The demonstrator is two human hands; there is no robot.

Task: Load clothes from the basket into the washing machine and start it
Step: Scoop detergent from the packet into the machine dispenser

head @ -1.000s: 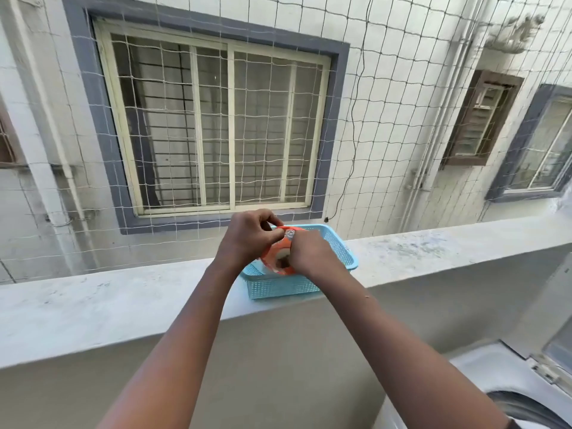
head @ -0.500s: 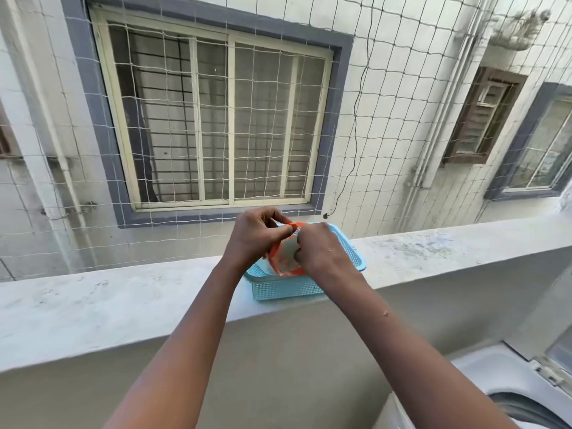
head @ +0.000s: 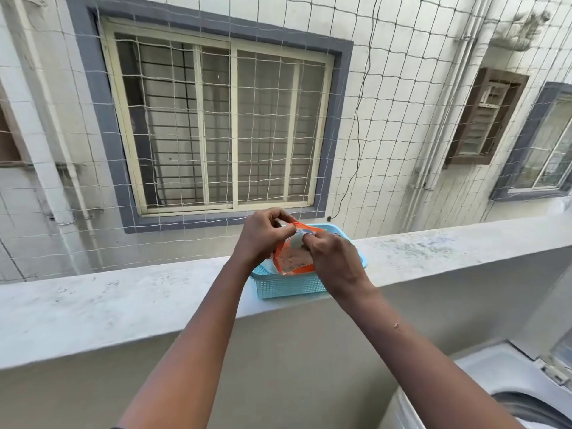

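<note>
both bare forearms reach forward and up from the lower edge of the view and meet over a parapet.

left hand: fingers curled, thumb and fingertips pinching the top left corner of a small orange-edged plastic pouch.

right hand: back of the hand toward the camera, fingers bent, pinching the pouch's top edge just beside the left hand. how far its thumb wraps behind, cannot tell.

the pouch hangs roughly upright between the two hands. it has an orange border with a dull, speckled middle panel; print near its top is too small to read. its lower edge sits inside the rim of a light blue perforated plastic basket. something pale lies in the basket to the left of the pouch; what it is, cannot tell.

the basket stands on the flat top of a grey concrete ledge, at its near edge.

white top-loading washing machine: low right corner of the view, below the ledge and well apart from the basket, part of its dark drum opening showing.

beyond the ledge, white string netting spans the gap. behind it is a tiled wall with a cream-framed barred window in a grey surround and a brown louvred window to the right.
</note>
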